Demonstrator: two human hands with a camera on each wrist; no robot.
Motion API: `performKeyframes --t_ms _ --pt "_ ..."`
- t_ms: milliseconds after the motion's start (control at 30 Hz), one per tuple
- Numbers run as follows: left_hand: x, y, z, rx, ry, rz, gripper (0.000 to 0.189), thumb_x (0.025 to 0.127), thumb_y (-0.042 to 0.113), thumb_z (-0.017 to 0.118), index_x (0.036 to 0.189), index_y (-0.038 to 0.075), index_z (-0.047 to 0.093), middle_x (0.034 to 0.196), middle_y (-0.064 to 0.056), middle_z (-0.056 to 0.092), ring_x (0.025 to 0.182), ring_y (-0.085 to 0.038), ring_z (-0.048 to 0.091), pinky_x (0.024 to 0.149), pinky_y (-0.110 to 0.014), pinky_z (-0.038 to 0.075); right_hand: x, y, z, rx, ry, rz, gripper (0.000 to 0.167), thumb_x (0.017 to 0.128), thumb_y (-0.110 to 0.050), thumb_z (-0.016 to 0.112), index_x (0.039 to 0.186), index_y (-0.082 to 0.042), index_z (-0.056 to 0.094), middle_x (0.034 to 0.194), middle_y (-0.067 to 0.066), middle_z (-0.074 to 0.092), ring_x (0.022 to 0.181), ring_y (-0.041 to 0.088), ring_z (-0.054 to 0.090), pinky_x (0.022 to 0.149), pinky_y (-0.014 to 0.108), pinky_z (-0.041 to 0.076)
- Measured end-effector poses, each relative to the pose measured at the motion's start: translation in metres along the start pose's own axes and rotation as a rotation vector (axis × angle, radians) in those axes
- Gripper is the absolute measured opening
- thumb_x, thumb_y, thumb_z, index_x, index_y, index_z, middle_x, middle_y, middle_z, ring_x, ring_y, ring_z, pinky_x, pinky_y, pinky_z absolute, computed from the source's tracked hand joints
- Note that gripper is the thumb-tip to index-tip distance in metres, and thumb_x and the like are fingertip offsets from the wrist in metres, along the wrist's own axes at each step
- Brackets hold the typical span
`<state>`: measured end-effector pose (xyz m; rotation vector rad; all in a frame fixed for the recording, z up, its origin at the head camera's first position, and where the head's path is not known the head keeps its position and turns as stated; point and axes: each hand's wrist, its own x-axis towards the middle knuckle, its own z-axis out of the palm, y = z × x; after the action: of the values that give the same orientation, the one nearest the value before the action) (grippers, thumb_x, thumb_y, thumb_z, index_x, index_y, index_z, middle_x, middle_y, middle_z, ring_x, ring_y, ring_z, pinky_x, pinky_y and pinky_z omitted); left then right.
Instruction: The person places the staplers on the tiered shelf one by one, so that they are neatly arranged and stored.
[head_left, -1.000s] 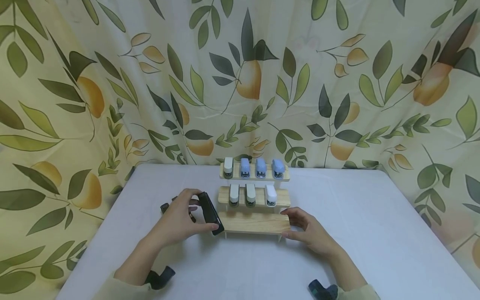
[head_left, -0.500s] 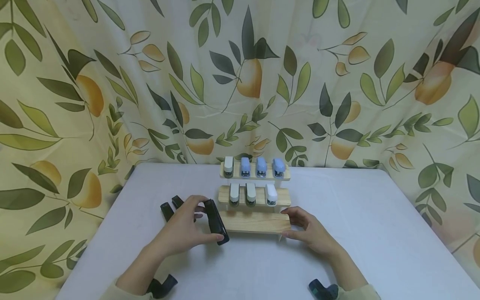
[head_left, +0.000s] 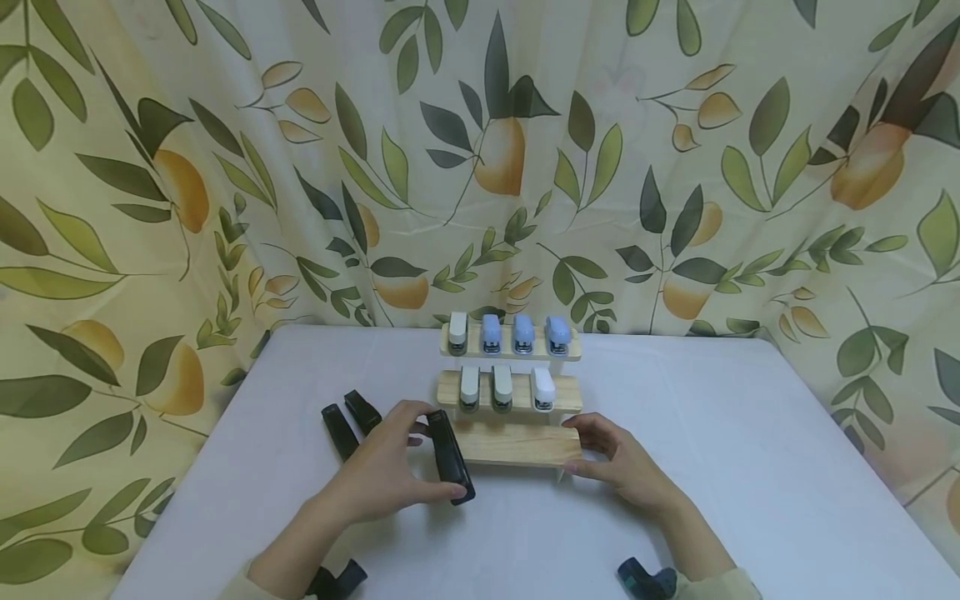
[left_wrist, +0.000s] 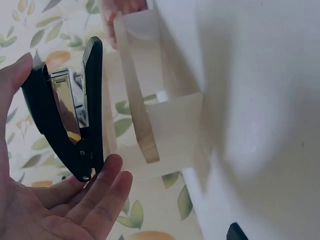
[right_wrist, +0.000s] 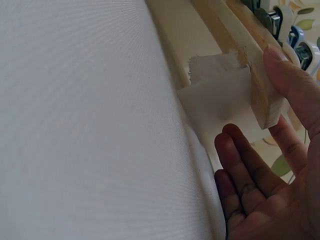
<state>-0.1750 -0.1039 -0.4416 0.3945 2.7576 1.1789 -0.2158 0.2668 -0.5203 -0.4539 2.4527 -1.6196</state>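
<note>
My left hand (head_left: 390,471) holds a black stapler (head_left: 450,457) by its two ends, thumb on the near end. In the left wrist view this stapler (left_wrist: 94,95) hangs in the air with its arms spread apart, beside the left end of a wooden stepped display rack. The rack's lowest board (head_left: 517,446) bears nothing. At that board's right end is my right hand (head_left: 618,467). The right wrist view shows its thumb on one face of the board (right_wrist: 260,90), a finger behind, and the other fingers near the white support (right_wrist: 220,90).
Three small pale staplers (head_left: 502,389) stand on the middle board. On the top board are a white stapler (head_left: 457,333) and three blue ones (head_left: 523,333). Two more black staplers (head_left: 340,431) lie on the white tablecloth (head_left: 750,467) at left. A patterned curtain (head_left: 480,250) hangs behind.
My left hand has carried the black stapler rightward and nearer to me, in front of the lowest board's left end. More of the two lying black staplers shows. My right hand has stayed put.
</note>
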Motion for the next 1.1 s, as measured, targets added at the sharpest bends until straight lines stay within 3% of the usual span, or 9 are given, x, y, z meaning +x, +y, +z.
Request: performKeyframes --t_ms 367,767,1100 --pt "0.005 0.001 0.015 0.005 -0.031 0.044 0.110 0.064 0.069 0.090 0.153 0.022 0.043 0.151 0.003 0.049 0.127 -0.026 0.061 0.101 -0.048 0.053 -0.001 -0.001 0.000 0.000 0.005 -0.008 0.056 0.086 -0.021 0.085 0.135 -0.014 0.059 0.141 0.011 0.059 0.124 0.018 0.060 0.105 0.024 0.049" --pt "0.007 0.004 0.023 0.007 -0.032 0.025 0.110 0.064 0.067 0.091 0.151 0.019 0.045 0.142 0.001 0.055 0.124 -0.022 0.059 0.101 -0.050 0.052 0.000 0.001 0.000 -0.004 0.004 -0.013 0.056 0.085 -0.022 0.086 0.135 -0.015 0.060 0.140 0.011 0.059 0.123 0.018 0.060 0.104 0.022 0.048" --pt "0.011 0.005 0.033 -0.004 -0.035 0.065 0.111 0.064 0.069 0.089 0.152 0.017 0.044 0.147 0.002 0.051 0.132 -0.022 0.057 0.109 -0.050 0.049 -0.001 0.000 0.001 -0.009 0.009 -0.002 0.056 0.086 -0.021 0.086 0.134 -0.014 0.059 0.139 0.010 0.060 0.123 0.020 0.060 0.104 0.023 0.049"
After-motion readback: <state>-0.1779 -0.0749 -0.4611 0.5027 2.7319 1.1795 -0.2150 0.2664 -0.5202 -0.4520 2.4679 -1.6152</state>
